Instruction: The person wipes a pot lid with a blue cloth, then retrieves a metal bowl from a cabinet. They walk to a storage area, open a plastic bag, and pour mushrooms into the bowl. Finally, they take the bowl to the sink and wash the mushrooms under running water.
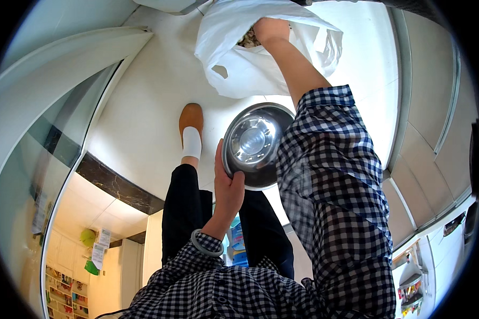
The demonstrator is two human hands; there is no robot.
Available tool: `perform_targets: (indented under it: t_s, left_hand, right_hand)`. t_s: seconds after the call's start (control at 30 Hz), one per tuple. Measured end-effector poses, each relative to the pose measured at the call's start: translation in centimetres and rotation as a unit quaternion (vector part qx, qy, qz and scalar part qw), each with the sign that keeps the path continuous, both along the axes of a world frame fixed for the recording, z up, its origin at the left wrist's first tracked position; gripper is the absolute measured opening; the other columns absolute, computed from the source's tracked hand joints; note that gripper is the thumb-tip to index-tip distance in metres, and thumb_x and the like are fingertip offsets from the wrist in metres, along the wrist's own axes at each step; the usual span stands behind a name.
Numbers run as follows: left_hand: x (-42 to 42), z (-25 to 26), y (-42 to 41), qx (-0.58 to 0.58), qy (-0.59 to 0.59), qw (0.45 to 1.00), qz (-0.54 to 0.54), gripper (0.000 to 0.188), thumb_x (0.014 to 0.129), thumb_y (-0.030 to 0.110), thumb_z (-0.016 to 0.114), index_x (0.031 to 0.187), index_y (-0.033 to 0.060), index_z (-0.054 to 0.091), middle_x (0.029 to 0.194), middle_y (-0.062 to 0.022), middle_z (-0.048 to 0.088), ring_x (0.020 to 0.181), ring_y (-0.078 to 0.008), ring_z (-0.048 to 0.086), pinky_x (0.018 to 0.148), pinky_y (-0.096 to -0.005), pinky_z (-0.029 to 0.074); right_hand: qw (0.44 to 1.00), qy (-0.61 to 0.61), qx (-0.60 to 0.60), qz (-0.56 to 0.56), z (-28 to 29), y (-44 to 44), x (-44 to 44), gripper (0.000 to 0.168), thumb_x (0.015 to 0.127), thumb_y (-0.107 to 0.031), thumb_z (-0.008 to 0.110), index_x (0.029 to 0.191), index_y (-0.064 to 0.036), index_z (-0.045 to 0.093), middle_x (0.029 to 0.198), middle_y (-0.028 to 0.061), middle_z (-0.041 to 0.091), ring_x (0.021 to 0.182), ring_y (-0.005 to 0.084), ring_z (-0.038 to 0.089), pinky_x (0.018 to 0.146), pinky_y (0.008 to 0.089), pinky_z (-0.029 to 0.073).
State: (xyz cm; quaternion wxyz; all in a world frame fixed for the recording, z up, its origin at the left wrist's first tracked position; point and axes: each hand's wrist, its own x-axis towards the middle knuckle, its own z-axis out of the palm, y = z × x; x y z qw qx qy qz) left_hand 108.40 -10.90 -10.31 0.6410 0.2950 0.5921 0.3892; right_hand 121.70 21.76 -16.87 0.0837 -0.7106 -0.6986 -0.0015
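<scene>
My left hand (229, 189) grips the near left rim of a stainless steel bowl (252, 139), thumb over the edge and fingers along the outer side. Nothing lies in the bowl where its inside shows; my right sleeve covers part of its right side. Ahead of it, a white plastic bag (247, 71) with cut-out handles sits gaping on the floor. My right hand (272, 32) reaches into the bag's mouth, its fingers hidden by plastic. Beside that hand shows a heap of small brownish, lumpy pieces (249, 39), too small to identify surely.
A framed glass door (64, 131) stands at the left, above a dark marble threshold strip (115, 183). Pale cabinet fronts (431, 91) line the right side. My foot in a brown shoe (191, 115) rests on the white floor (143, 119). Behind my legs is a blue package (238, 243).
</scene>
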Motion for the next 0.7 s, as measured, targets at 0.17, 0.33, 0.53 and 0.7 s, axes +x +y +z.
perform_targets:
  t_s: [0.17, 0.33, 0.53, 0.7]
  left_hand:
    - [-0.1, 0.3, -0.2, -0.029, -0.045, 0.998, 0.046, 0.067, 0.073, -0.005, 0.038, 0.136, 0.0038, 0.018, 0.126, -0.015, 0.037, 0.118, -0.0227, 0.039, 0.099, -0.0314, 0.032]
    - [-0.2, 0.5, -0.3, -0.062, -0.063, 0.993, 0.078, 0.065, 0.075, -0.004, 0.039, 0.136, 0.005, 0.02, 0.122, -0.0116, 0.04, 0.112, -0.0172, 0.042, 0.094, -0.0271, 0.036]
    - [-0.5, 0.9, 0.0, -0.09, -0.101, 0.985, 0.111, 0.06, 0.076, -0.003, 0.042, 0.132, 0.0065, 0.023, 0.117, -0.0078, 0.041, 0.107, -0.0137, 0.043, 0.092, -0.0252, 0.035]
    - [-0.1, 0.8, -0.2, -0.061, -0.056, 0.991, 0.101, 0.051, 0.079, -0.001, 0.046, 0.125, 0.0094, 0.028, 0.109, -0.0049, 0.042, 0.097, -0.0101, 0.045, 0.086, -0.0232, 0.039]
  right_hand:
    - [0.998, 0.003, 0.038, -0.042, 0.2, -2.6, -2.8, 0.029, 0.078, -0.023, 0.055, 0.102, -0.008, 0.06, 0.105, 0.0125, 0.06, 0.097, 0.0238, 0.057, 0.08, 0.0359, 0.046]
    - [0.999, 0.0, -0.017, 0.042, 0.1, -1.8, -1.8, 0.034, 0.077, -0.029, 0.057, 0.106, -0.011, 0.06, 0.108, 0.0089, 0.06, 0.098, 0.026, 0.057, 0.08, 0.0367, 0.047]
    - [0.998, 0.058, -0.025, 0.03, -1.9, -1.8, -1.7, 0.04, 0.074, -0.029, 0.063, 0.109, -0.011, 0.059, 0.107, 0.0108, 0.058, 0.103, 0.0233, 0.054, 0.086, 0.035, 0.043]
    - [0.987, -0.008, -0.137, 0.079, 0.0, -2.2, -2.5, 0.03, 0.079, -0.018, 0.055, 0.109, -0.014, 0.058, 0.105, 0.0091, 0.06, 0.097, 0.026, 0.058, 0.08, 0.0373, 0.049]
